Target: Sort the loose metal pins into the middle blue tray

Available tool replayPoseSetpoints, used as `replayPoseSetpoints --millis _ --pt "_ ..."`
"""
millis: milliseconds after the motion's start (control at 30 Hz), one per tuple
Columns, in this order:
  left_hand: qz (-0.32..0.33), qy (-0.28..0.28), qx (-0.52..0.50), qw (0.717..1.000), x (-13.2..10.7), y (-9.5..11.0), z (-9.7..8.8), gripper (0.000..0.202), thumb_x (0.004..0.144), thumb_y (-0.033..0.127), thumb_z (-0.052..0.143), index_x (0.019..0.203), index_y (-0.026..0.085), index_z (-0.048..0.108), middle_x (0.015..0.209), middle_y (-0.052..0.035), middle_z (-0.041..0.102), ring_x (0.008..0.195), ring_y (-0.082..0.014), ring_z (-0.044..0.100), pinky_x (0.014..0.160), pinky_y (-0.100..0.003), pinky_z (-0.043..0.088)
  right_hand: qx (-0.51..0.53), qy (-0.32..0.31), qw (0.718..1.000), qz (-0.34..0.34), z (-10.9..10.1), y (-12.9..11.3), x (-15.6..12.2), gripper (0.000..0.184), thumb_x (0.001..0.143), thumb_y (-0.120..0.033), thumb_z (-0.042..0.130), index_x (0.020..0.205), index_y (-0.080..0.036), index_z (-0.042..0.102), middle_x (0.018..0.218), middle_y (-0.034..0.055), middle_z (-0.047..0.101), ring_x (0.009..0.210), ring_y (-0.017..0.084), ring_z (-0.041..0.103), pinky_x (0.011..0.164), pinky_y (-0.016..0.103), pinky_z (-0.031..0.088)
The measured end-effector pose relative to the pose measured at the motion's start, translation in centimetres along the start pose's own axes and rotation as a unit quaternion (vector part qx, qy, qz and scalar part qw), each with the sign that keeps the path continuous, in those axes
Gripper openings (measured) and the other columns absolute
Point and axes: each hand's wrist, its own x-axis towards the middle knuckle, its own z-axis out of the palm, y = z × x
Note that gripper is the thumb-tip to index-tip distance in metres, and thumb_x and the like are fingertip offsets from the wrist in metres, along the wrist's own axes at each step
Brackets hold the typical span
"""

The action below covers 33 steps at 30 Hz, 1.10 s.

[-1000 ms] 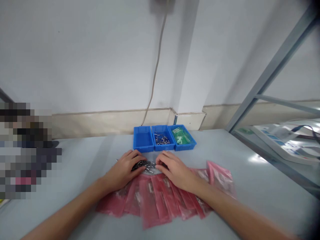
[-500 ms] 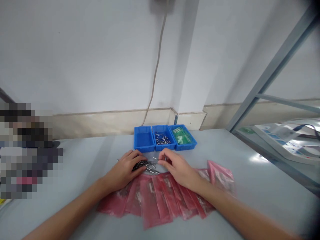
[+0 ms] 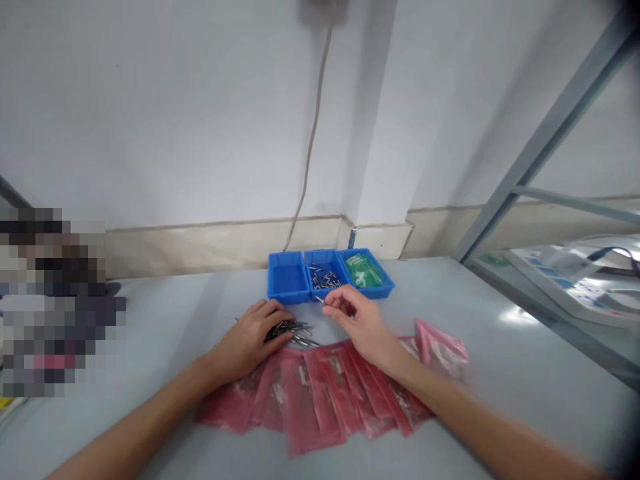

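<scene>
My left hand (image 3: 253, 340) lies on the table, curved over the left side of a pile of thin metal pins (image 3: 300, 333). Its thumb and fingers are apart, and part of the pile is hidden under the palm. My right hand (image 3: 363, 323) is closed in a pinch on a small metal pin (image 3: 321, 300), whose tip sticks out to the left. That hand is just in front of the middle blue bin (image 3: 327, 257), which has loose metal pins (image 3: 324, 277) in it. Pink plastic bags (image 3: 305, 413) with small parts inside lie overlapping under my forearms.
An empty blue bin (image 3: 289, 273) stands left of the middle one. The right blue bin (image 3: 385, 291) holds a green bag (image 3: 363, 270). A metal frame (image 3: 505, 193) and a power strip (image 3: 575, 287) are at the right. A blurred-out person (image 3: 55, 307) is at far left.
My right hand has moved up and away from the pile toward the middle bin, with the pin in its fingers. My left hand has stayed in place.
</scene>
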Motion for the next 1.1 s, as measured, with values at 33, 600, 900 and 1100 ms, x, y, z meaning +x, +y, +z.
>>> replayPoseSetpoints --millis 33,600,900,1100 --pt "0.0 0.0 0.0 1.0 -0.01 -0.03 0.02 0.026 0.112 0.039 0.059 0.133 0.028 0.068 0.129 -0.0077 0.065 0.116 -0.0276 0.062 0.105 -0.048 0.054 0.002 0.006 1.0 0.002 -0.01 -0.12 -0.03 0.011 0.098 -0.035 0.071 0.097 -0.024 0.069 0.091 0.0005 0.066 0.082 0.02 0.06 0.079 0.033 0.05" --pt "0.005 0.004 -0.003 1.0 -0.02 -0.04 0.04 0.025 0.112 0.04 0.059 0.132 0.028 0.069 0.128 -0.0082 0.066 0.115 -0.0283 0.062 0.104 -0.049 0.055 -0.025 0.047 0.998 -0.027 -0.37 -0.56 -0.06 0.024 0.109 -0.042 0.055 0.103 -0.025 0.07 0.105 0.0056 0.073 0.098 0.025 0.065 0.085 0.037 0.051" --pt "0.0 0.002 -0.004 1.0 -0.03 0.08 -0.05 0.025 0.112 0.039 0.06 0.132 0.028 0.07 0.129 -0.0077 0.066 0.117 -0.0278 0.062 0.106 -0.049 0.054 -0.11 0.065 0.987 -0.099 -0.89 -0.67 -0.33 0.007 0.103 -0.028 0.069 0.099 -0.027 0.075 0.097 0.0049 0.067 0.098 0.027 0.062 0.09 0.042 0.049" --pt "-0.003 0.001 -0.005 1.0 0.0 0.23 -0.15 0.025 0.112 0.04 0.059 0.132 0.029 0.07 0.128 -0.0079 0.066 0.116 -0.0282 0.062 0.105 -0.049 0.055 -0.026 0.008 0.999 -0.041 -0.53 -0.5 -0.15 0.012 0.1 -0.038 0.074 0.097 -0.026 0.075 0.091 0.0027 0.069 0.085 0.023 0.062 0.08 0.037 0.051"
